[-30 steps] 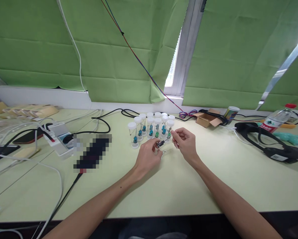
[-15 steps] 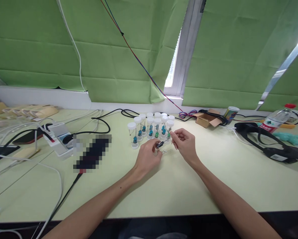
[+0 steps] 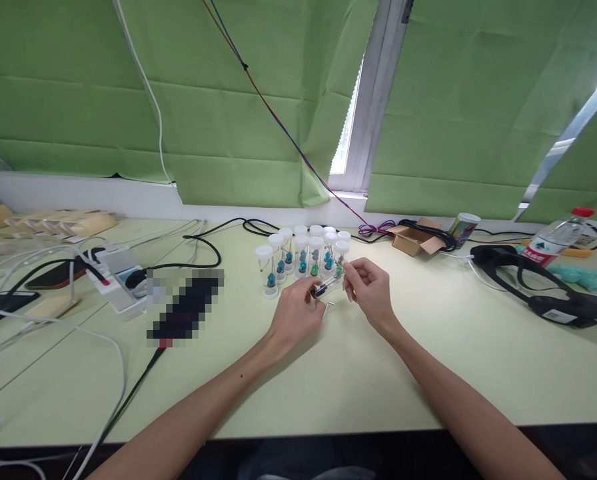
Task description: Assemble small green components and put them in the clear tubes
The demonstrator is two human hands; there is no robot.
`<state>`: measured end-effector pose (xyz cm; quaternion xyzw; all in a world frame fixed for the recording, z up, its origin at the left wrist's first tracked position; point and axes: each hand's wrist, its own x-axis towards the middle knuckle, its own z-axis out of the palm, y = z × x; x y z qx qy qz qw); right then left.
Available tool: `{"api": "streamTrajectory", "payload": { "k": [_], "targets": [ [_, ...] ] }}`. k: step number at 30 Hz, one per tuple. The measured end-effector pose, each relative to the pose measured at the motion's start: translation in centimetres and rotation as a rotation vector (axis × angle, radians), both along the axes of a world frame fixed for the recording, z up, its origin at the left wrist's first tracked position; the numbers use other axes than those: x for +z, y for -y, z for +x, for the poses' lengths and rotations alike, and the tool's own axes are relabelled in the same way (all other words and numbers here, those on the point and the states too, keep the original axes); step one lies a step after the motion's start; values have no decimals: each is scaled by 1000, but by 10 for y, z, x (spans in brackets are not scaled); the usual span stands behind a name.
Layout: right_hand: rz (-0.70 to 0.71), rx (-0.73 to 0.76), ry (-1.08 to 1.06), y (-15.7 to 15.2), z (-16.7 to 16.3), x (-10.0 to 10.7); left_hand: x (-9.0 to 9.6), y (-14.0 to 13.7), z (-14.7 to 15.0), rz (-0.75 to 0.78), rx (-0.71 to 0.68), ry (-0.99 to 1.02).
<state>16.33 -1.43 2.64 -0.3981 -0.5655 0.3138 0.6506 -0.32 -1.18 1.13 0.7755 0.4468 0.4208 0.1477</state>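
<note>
My left hand (image 3: 297, 308) is closed, its thumb and fingers wrapped round a small black cylinder (image 3: 319, 291) with a thin shiny rod pointing up to the right. At the far end of that rod, the fingertips of my right hand (image 3: 368, 285) are pinched together; whatever lies between them is too small to make out. A small bent metal hex key (image 3: 328, 306) shows just below, by my left thumb. Right behind both hands stand several clear tubes with white caps, such as the front-left tube (image 3: 267, 272), holding small blue or green pieces and thin metal parts.
To the left lie a pixelated dark device (image 3: 186, 307) on a cable, a white power strip (image 3: 118, 283) and tangled cords. An open cardboard box (image 3: 416, 240), a can (image 3: 463, 230), a black headset (image 3: 543, 287) and a water bottle (image 3: 553, 240) stand to the right.
My right fingertips have shifted very slightly, and more of the shiny rod shows between the hands. Otherwise the hands and tubes stay in place.
</note>
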Motion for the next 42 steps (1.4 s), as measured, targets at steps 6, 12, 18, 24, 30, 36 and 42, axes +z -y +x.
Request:
{"api": "streamTrajectory", "payload": {
  "k": [6, 12, 18, 24, 30, 36, 42],
  "targets": [
    [-47, 27, -109, -4, 1, 1, 2, -1, -1, 10, 0, 13],
    [-89, 59, -129, -7, 4, -1, 2, -2, -2, 11, -1, 5],
    [-74, 77, -93, -6, 5, -1, 2, -1, -3, 3, 4, -13],
    [-73, 63, -44, -4, 4, -1, 3, -2, -3, 5, 16, -26],
    [-100, 76, -12, -4, 4, -3, 2, -2, -4, -7, 42, -22],
    [-104, 112, 39, -4, 2, -5, 2, -2, -5, -36, 56, -14],
    [-105, 133, 85, -4, 0, -6, 1, -3, -5, -15, 66, -23]
  ]
}}
